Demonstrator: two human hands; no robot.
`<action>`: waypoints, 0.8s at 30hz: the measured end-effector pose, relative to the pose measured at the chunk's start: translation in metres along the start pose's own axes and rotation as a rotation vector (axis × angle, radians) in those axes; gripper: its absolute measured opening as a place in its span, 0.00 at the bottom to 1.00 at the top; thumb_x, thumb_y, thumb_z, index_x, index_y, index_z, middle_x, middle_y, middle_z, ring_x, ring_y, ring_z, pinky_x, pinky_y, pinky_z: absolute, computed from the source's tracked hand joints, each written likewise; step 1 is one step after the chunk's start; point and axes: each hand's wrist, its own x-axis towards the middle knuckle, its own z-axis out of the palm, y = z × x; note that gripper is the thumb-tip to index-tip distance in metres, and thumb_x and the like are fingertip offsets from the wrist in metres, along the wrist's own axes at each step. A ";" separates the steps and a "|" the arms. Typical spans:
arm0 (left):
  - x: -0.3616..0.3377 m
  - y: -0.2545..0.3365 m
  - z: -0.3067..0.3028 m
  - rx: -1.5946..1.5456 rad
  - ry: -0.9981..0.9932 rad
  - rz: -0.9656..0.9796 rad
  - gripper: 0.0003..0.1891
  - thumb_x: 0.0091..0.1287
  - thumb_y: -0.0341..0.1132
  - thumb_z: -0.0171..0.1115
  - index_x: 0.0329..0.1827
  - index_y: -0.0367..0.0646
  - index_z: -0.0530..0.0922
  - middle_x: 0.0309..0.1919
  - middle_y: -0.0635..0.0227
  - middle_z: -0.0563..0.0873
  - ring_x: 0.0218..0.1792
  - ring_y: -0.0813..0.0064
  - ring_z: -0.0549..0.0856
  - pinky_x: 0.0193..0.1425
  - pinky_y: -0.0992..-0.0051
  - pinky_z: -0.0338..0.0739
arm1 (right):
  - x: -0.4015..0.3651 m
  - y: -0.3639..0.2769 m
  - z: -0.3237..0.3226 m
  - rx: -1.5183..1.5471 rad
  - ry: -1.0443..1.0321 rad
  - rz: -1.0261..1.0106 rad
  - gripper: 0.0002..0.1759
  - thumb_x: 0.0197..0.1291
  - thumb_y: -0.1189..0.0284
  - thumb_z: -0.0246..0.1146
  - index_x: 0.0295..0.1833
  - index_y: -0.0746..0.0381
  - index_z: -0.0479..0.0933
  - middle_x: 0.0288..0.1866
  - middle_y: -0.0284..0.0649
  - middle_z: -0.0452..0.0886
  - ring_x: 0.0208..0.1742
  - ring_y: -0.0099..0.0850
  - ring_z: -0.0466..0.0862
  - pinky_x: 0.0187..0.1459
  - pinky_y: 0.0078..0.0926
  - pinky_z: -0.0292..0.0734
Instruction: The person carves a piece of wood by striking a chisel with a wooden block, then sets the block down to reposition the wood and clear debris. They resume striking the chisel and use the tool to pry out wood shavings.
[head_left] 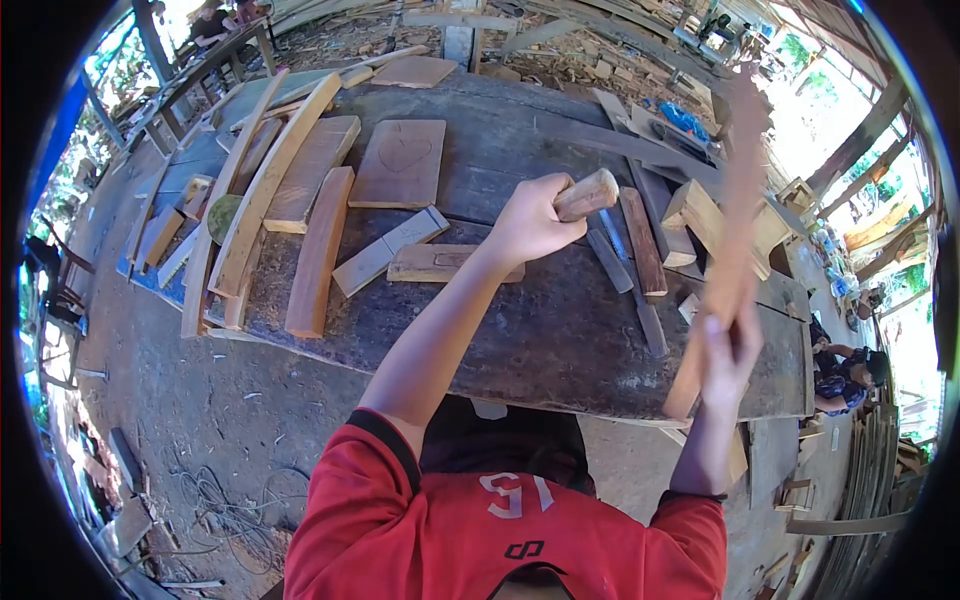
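Wooden strip (738, 200): keep grasped firmly in the right hand (733, 355), thumb braced against the face, guiding the long far end clear of the wooden blocks (692, 210). Keep the round wooden piece (588, 195), clenched in the left hand (535, 222), well apart from it. Held over the right side of the bench (540, 345), lower end by the near edge; touching or not, impossible to tell. Long, slim, reddish-brown, blurred towards the far end.
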 end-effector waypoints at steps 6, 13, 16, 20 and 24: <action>-0.001 -0.001 0.003 -0.023 0.007 0.015 0.10 0.47 0.31 0.64 0.28 0.36 0.73 0.20 0.63 0.76 0.23 0.78 0.75 0.30 0.76 0.69 | 0.008 0.019 0.002 -0.337 -0.330 -0.071 0.30 0.54 0.75 0.62 0.64 0.66 0.64 0.56 0.50 0.74 0.58 0.36 0.73 0.58 0.30 0.65; -0.004 0.004 -0.005 0.000 0.000 -0.032 0.13 0.44 0.32 0.65 0.30 0.35 0.75 0.23 0.54 0.80 0.26 0.65 0.81 0.32 0.72 0.72 | 0.007 0.009 -0.003 0.105 0.070 -0.033 0.30 0.56 0.70 0.59 0.62 0.73 0.61 0.54 0.48 0.73 0.49 0.29 0.75 0.51 0.24 0.69; -0.001 0.003 -0.004 -0.005 0.030 -0.006 0.12 0.44 0.31 0.65 0.30 0.35 0.75 0.22 0.56 0.80 0.25 0.67 0.81 0.31 0.72 0.72 | 0.006 0.014 0.009 0.341 0.184 -0.092 0.24 0.54 0.70 0.60 0.54 0.71 0.68 0.44 0.46 0.77 0.39 0.32 0.78 0.46 0.23 0.70; -0.005 0.002 -0.004 -0.027 -0.001 -0.022 0.10 0.47 0.30 0.64 0.28 0.36 0.73 0.20 0.64 0.76 0.23 0.78 0.75 0.30 0.76 0.69 | 0.000 0.027 0.020 -0.275 -0.230 -0.138 0.32 0.52 0.72 0.63 0.63 0.68 0.62 0.46 0.45 0.78 0.43 0.32 0.77 0.49 0.27 0.69; -0.004 0.001 -0.005 -0.019 0.033 0.007 0.10 0.47 0.30 0.64 0.29 0.36 0.74 0.21 0.64 0.77 0.24 0.79 0.75 0.30 0.76 0.69 | 0.002 0.019 0.016 -0.025 0.017 -0.086 0.38 0.55 0.72 0.61 0.70 0.67 0.53 0.53 0.46 0.74 0.47 0.31 0.76 0.51 0.27 0.69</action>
